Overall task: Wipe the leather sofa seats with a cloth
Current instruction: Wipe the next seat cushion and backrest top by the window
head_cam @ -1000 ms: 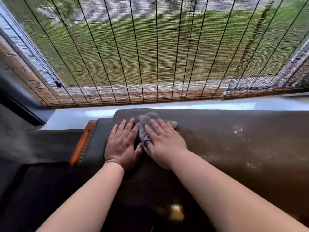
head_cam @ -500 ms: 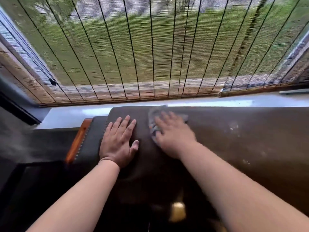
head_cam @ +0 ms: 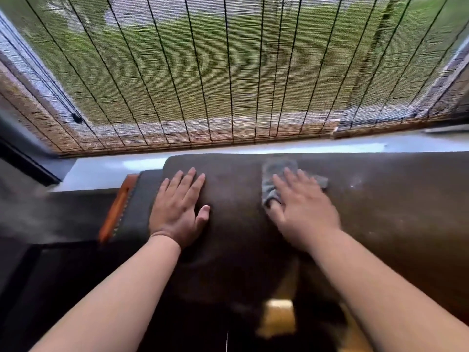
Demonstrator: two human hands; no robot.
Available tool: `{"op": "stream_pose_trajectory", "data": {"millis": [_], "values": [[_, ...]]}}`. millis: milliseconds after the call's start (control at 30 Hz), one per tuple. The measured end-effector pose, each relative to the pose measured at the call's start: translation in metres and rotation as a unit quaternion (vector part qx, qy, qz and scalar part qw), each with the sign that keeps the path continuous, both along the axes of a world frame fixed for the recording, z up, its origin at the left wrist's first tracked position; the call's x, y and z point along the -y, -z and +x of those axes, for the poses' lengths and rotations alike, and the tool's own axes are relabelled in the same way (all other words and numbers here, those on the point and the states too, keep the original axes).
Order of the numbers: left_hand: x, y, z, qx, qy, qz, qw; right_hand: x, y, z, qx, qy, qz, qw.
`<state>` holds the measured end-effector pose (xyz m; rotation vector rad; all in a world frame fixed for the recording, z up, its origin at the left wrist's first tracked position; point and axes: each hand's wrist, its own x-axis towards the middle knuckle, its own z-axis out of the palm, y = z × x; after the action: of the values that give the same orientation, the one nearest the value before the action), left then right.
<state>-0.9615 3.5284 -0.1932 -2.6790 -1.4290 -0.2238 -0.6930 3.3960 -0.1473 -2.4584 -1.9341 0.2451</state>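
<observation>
A person leans over a brown leather sofa [head_cam: 368, 212] below a bamboo blind [head_cam: 203, 72]. The right hand [head_cam: 302, 207] lies flat, fingers straight, pressing a grey cloth [head_cam: 272, 174] to the leather, apparently so the whole palm drives the wipe. The cloth sits under its fingers, edges showing beyond them. The left hand [head_cam: 177, 209], well to the left, rests open and empty, likely as a brace. Pale specks lie right of the cloth, seemingly unwiped.

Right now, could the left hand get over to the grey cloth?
Probably yes. The left hand lies flat on the brown leather sofa, with only bare leather between it and the grey cloth. The right hand already presses most of that cloth down.
</observation>
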Motion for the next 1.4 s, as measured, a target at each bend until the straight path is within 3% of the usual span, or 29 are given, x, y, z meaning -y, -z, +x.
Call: {"op": "stream_pose_trajectory", "data": {"millis": [167, 433, 633, 1400], "values": [[0.0, -0.002, 0.001, -0.015, -0.015, 0.004, 1.0, 0.0, 0.014, 0.02, 0.034, 0.096, -0.003, 0.995], [0.005, -0.003, 0.002, -0.017, -0.023, 0.019, 0.999, 0.006, 0.022, 0.019, 0.017, 0.08, 0.049, 0.995], [0.01, -0.008, 0.006, -0.017, -0.113, 0.001, 0.993, 0.009, 0.027, 0.023, 0.011, 0.076, 0.081, 0.994], [0.008, -0.038, 0.005, 0.041, -0.161, -0.103, 0.981, 0.024, 0.021, 0.015, 0.042, 0.073, 0.047, 0.995]]}}
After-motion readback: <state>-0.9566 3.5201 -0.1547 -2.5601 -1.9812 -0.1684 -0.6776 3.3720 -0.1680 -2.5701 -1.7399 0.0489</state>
